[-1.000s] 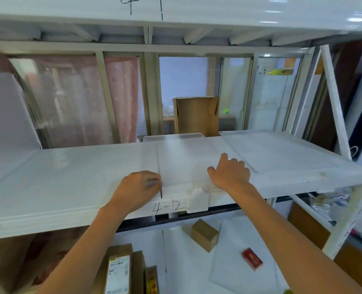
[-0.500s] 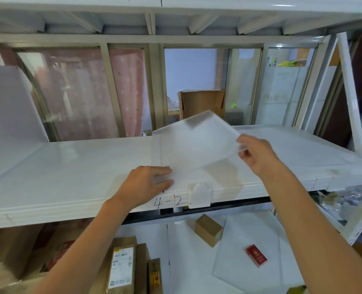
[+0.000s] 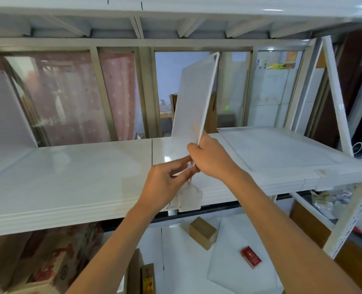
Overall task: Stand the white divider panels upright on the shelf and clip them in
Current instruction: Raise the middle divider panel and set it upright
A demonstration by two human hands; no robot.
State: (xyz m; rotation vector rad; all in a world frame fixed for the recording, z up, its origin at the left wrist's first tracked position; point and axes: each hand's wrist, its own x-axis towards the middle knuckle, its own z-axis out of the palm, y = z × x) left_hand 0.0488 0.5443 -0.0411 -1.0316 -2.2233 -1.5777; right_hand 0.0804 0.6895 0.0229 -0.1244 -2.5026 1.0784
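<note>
Gripping the near bottom corner of a white panel [image 3: 193, 102], the right hand [image 3: 210, 161] closes around its thin near edge. Just left, the left hand [image 3: 165, 183] pinches the same corner between thumb and fingertips. Thin, flat and matte, with rounded corners, this panel stands almost upright, leaning slightly right, on the middle of the glossy white shelf [image 3: 69, 177]. A white clip [image 3: 189, 200] hangs on the shelf's near edge, below both hands. Another panel [image 3: 275, 149] lies flat to the right.
</note>
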